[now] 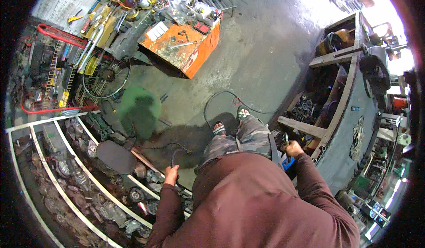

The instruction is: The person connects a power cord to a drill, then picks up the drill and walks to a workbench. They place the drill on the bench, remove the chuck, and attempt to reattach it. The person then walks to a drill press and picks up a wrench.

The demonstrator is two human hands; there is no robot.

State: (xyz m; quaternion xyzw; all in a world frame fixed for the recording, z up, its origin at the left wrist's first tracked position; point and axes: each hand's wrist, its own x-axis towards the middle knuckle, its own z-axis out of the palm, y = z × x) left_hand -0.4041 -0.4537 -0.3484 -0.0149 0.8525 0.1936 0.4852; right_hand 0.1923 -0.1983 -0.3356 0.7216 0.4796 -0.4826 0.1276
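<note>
My left hand (171, 175) is closed around a black hose (173, 156), which rises from the fist and bends away over the floor. On my right side, my right hand (293, 149) is closed beside the bench on something dark with a bit of metal showing; its kind cannot be made out. Just below that hand is a small blue object (287, 163), partly hidden by my arm. A dark round part (278, 137) sits next to my right fist, at the bench's near end.
An orange cabinet (181, 49) topped with tools and tubs stands ahead. Left are a green round stool (139, 106) and metal racks (37, 148) full of greasy parts. A workbench with wooden-framed shelves (303, 126) runs along the right. Another hose (206, 106) curves across the floor by my feet.
</note>
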